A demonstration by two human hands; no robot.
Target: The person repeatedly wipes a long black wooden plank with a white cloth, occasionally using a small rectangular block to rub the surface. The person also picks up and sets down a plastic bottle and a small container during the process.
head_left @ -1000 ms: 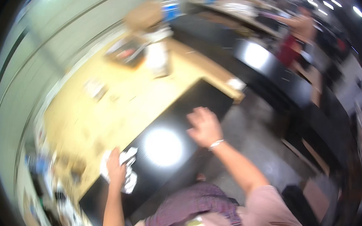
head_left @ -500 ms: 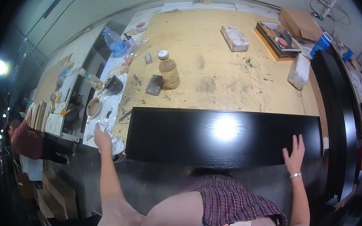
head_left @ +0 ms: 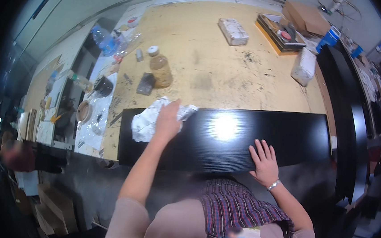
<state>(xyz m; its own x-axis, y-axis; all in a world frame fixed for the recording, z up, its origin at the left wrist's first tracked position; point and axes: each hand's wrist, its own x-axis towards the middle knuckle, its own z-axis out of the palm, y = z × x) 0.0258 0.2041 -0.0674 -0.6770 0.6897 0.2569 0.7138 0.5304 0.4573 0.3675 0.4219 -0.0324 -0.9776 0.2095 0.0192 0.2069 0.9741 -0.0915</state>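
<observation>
A long glossy black panel (head_left: 206,147) lies flat along the near edge of the worktable (head_left: 197,34). My left hand (head_left: 167,124) grips a crumpled white cloth (head_left: 144,123) on the panel's left part, near its far edge; the cloth bunches out on both sides of the hand. My right hand (head_left: 265,163) rests with spread fingers on the panel's near part, right of the middle, holding nothing. A bright lamp reflection shines on the panel between the hands.
Beyond the panel stand a bottle of brownish liquid (head_left: 160,69) and a dark block (head_left: 146,83). Further back are a white wrapped brick (head_left: 233,31) and a tool box (head_left: 280,35). Long black boards (head_left: 347,118) flank the right side. A person (head_left: 17,155) is at far left.
My left hand has brought the white cloth from the left side table rightward onto the panel. My right hand has shifted left along the panel. The view has tilted slightly.
</observation>
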